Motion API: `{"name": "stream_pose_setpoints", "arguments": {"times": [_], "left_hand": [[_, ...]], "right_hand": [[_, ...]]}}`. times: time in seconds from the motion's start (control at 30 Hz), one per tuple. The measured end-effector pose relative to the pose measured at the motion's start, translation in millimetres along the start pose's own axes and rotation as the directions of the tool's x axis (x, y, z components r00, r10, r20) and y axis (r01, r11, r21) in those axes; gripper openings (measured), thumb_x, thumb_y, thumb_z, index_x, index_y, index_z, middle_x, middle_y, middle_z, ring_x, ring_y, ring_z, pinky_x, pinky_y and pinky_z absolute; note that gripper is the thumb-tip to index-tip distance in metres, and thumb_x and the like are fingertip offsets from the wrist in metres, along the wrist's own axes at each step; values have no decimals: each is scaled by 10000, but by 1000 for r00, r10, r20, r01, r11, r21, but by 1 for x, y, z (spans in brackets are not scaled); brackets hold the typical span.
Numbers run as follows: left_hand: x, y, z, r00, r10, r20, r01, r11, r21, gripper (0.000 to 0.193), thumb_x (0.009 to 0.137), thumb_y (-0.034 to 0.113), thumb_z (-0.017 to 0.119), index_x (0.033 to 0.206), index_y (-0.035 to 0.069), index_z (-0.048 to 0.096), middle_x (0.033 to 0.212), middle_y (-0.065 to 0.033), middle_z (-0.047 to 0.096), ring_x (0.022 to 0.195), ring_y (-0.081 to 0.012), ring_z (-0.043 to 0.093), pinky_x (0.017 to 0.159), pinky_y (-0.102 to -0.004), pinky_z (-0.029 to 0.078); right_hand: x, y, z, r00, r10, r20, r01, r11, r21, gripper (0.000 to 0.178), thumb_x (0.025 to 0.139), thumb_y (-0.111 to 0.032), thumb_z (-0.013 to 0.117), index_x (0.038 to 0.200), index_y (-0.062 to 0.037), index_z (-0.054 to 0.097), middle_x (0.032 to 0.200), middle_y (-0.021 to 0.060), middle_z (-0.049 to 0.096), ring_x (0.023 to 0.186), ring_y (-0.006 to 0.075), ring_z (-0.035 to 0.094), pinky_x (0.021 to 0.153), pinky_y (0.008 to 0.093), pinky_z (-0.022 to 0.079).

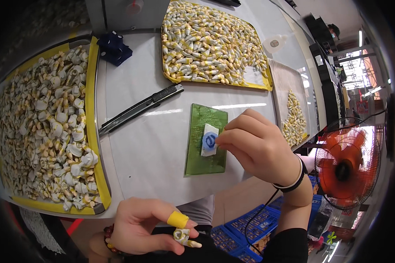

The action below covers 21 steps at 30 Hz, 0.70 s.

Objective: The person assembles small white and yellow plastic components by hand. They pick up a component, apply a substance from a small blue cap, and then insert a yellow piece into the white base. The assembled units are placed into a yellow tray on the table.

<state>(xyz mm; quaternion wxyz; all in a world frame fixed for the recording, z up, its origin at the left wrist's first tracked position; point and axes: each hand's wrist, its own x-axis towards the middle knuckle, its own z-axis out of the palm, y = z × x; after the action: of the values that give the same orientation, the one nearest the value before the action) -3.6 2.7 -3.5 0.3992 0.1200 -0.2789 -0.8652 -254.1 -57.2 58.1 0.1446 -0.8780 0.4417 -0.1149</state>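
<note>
Low in the view, my left hand (149, 223) pinches a small white-and-yellow piece with a tan tip (185, 237) between thumb and forefinger. Yellow tape wraps that forefinger. My right hand (263, 147) is closed, with its thumb and fingertips pressed together at the right edge of a blue ring-marked patch (210, 139). Whether those fingertips grip anything is too small to tell. The patch sits on a white pad (208, 152), which lies on a green rectangular mat (193, 164).
A yellow-edged tray (102, 175) heaped with similar white pieces stands left; another tray (261, 85) of slim pieces is behind. A pale tray (285, 74) holds more at right. A utility knife (140, 107) and a dark cloth (114, 48) lie on the table. An orange fan (346, 164) stands right.
</note>
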Motion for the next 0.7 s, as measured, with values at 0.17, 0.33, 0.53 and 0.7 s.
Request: {"name": "stream_pose_setpoints", "arguments": {"times": [0.17, 0.33, 0.53, 0.7], "left_hand": [[1, 1, 1, 995, 92, -27, -84, 970, 227, 330, 662, -19, 794, 952, -61, 641, 909, -154, 684, 812, -204, 673, 745, -296, 530], [4, 7, 6, 989, 149, -22, -127, 906, 403, 332, 652, 17, 811, 936, -44, 651, 856, -137, 687, 742, -203, 671, 694, -272, 522], [8, 15, 6, 963, 238, 125, -263, 731, 630, 366, 639, 88, 831, 945, -9, 656, 856, -114, 673, 719, -231, 650, 654, -292, 531], [8, 13, 7, 922, 340, 186, -350, 521, 778, 386, 626, 114, 841, 954, 27, 656, 877, -76, 671, 758, -220, 646, 643, -315, 556]], "right_hand": [[5, -4, 1, 998, -49, 45, 53, 994, -93, 165, 672, -33, 589, 837, -24, 587, 783, 70, 525, 768, 240, 525, 660, 317, 473], [6, -6, 2, 997, -38, 64, 45, 991, -123, 163, 661, -22, 618, 823, -23, 599, 775, 65, 537, 758, 233, 536, 640, 319, 475], [0, -17, -7, 998, -16, -65, 21, 997, 71, 190, 639, -10, 644, 829, -16, 633, 754, 77, 581, 688, 222, 568, 602, 303, 484], [-17, -52, 8, 940, 51, -337, 163, 800, 577, 176, 630, 42, 730, 779, -23, 662, 705, 75, 637, 553, 196, 593, 502, 271, 483]]}}
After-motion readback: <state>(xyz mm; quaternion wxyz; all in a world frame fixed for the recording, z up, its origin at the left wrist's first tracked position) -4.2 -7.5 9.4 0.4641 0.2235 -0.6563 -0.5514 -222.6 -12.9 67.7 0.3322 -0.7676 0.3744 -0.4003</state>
